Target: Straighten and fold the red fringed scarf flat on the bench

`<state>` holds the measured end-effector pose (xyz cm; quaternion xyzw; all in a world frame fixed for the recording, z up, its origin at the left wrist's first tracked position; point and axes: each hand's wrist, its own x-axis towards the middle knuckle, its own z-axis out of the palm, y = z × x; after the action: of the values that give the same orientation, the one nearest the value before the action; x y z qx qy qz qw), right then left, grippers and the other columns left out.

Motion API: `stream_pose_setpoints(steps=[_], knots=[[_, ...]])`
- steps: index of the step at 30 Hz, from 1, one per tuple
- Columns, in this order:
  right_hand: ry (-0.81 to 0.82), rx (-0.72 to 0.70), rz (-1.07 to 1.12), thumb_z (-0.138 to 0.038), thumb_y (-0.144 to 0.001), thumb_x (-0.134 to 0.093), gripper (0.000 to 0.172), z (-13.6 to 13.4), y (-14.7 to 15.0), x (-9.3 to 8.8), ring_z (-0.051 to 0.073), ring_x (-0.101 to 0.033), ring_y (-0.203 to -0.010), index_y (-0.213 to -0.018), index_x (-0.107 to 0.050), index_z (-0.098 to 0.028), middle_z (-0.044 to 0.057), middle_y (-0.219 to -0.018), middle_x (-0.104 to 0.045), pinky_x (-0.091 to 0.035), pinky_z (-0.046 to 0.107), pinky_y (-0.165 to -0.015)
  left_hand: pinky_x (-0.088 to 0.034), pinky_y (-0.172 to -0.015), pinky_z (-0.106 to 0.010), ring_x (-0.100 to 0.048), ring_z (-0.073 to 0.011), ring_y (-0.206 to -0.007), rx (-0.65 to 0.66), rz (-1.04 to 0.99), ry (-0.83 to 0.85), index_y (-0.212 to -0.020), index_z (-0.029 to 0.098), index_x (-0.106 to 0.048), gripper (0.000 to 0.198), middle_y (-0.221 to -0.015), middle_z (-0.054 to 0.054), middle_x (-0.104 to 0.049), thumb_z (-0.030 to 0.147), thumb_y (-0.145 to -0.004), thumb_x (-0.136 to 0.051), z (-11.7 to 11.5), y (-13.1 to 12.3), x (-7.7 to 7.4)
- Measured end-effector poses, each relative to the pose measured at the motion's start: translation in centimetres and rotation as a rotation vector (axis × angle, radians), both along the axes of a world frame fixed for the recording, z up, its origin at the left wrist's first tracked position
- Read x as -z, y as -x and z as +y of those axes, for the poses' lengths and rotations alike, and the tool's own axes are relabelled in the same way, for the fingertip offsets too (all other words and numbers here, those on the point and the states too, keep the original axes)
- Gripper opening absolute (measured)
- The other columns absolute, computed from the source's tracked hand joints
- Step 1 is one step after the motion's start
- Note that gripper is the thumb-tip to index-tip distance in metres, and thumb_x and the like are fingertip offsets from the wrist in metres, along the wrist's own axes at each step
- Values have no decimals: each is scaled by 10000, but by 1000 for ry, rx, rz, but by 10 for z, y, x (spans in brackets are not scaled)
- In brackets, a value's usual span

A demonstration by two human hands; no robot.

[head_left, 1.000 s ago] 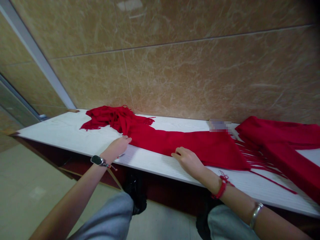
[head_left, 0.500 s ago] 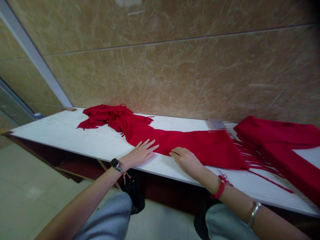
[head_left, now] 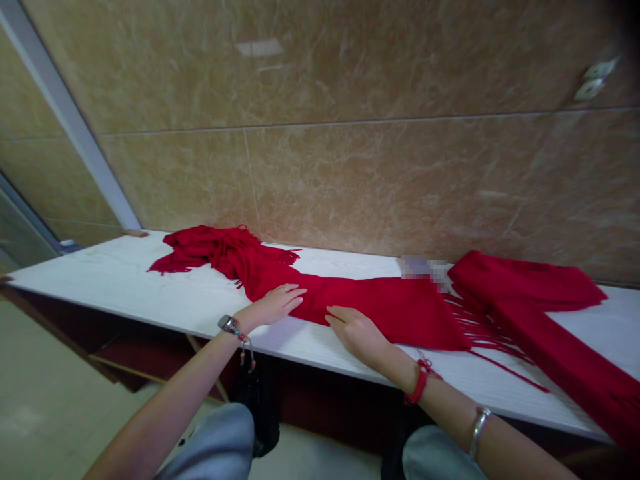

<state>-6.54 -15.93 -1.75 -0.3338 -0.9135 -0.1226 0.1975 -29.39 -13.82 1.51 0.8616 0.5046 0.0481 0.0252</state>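
Note:
A red fringed scarf lies along the white tabletop, spread flat from its middle to its right end and bunched in loose folds at the left. My left hand rests on the flat part beside the folds, fingers stretched out. To its right, my right hand lies low over the scarf's front edge, its fingers extended and close together. Only part of the right fingers shows. Tassels fan out from the scarf's right end, one long strand lying apart toward the front.
A second red scarf, folded into a band and bent, lies at the right. Against the tiled wall sits a small blurred item. Dark open shelving is under the tabletop. A wall socket is at upper right.
The view has tilted up and shifted slightly, so the table sits lower in the picture. Left fingers are less spread than before; both hands stay on the scarf, which keeps its shape.

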Motion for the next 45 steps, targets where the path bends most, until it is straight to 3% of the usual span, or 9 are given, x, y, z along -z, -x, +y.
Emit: stream_pose_setpoints(steps=[4, 7, 11, 15, 20, 29, 39, 42, 45], knots=[[110, 240, 65, -161, -893, -361, 330, 19, 9, -28, 203, -514, -1109, -1134, -577, -96, 150, -1227, -543, -422, 304, -910, -239, -1048, -386, -253, -204, -1305, -75, -18, -99, -1299, 215, -412, 418, -1408, -67, -334, 341, -936, -246, 18, -18, 1], [245, 370, 63, -245, -896, -369, 380, 37, 16, -39, 240, -466, -1160, -1220, -505, -100, 169, -1301, -467, -411, 362, -916, -236, -1032, -463, -193, -250, -1326, -124, 23, 0, -1328, 254, -367, 437, -1441, -48, -271, 383, -927, -248, 22, -31, 8], [449, 385, -31, -421, -900, -326, 525, 50, 22, -20, 304, -287, -1281, -1345, -355, -145, 139, -1412, -321, -290, 490, -991, -160, -1002, -586, -63, -348, -1334, -262, 63, 195, -1388, 334, -213, 535, -1487, -29, -103, 523, -888, -232, 18, -33, 12], [498, 411, -48, -491, -897, -255, 601, 52, 21, -1, 325, -187, -1315, -1386, -276, -141, 116, -1452, -229, -193, 499, -1032, -116, -954, -663, 12, -444, -1299, -444, 52, 268, -1386, 391, -154, 681, -1489, -38, 8, 689, -783, -260, 17, -25, 10], [443, 416, 37, -473, -896, -272, 585, 51, 19, 3, 297, -223, -1308, -1364, -323, -125, 118, -1431, -288, -195, 467, -1033, -121, -939, -678, 27, -501, -1267, -566, 50, 297, -1395, 362, -121, 894, -1482, -78, 52, 798, -643, -330, 28, -20, 12], [314, 431, 202, -289, -873, -405, 346, 58, 18, 1, 223, -524, -1046, -1126, -563, -115, 142, -1134, -594, -356, 341, -909, -94, -957, -665, 45, -478, -1280, -588, 84, 378, -1394, 364, -114, 959, -1479, -29, 70, 809, -588, -382, 32, -20, 5], [368, 449, 170, -153, -897, -333, 300, 93, 11, -7, 175, -533, -1042, -1061, -577, -93, 145, -1083, -600, -380, 250, -881, -48, -962, -664, 67, -455, -1288, -581, 21, 249, -1402, 349, -79, 896, -1481, -61, 70, 795, -651, -281, 20, -23, 14], [450, 466, 86, -219, -901, -410, 240, 110, 10, -10, 182, -562, -970, -1031, -583, -114, 121, -1049, -599, -433, 310, -842, -38, -967, -658, 69, -449, -1292, -580, 21, 259, -1403, 348, -86, 898, -1483, -57, 69, 799, -650, -277, 20, -23, 13], [519, 482, 3, -322, -865, -505, 303, 123, 13, -16, 191, -557, -944, -1118, -522, -155, 81, -1122, -545, -477, 394, -793, -51, -971, -654, 56, -443, -1297, -575, 25, 262, -1405, 340, -90, 907, -1484, -57, 51, 802, -647, -274, 18, -23, 11]])
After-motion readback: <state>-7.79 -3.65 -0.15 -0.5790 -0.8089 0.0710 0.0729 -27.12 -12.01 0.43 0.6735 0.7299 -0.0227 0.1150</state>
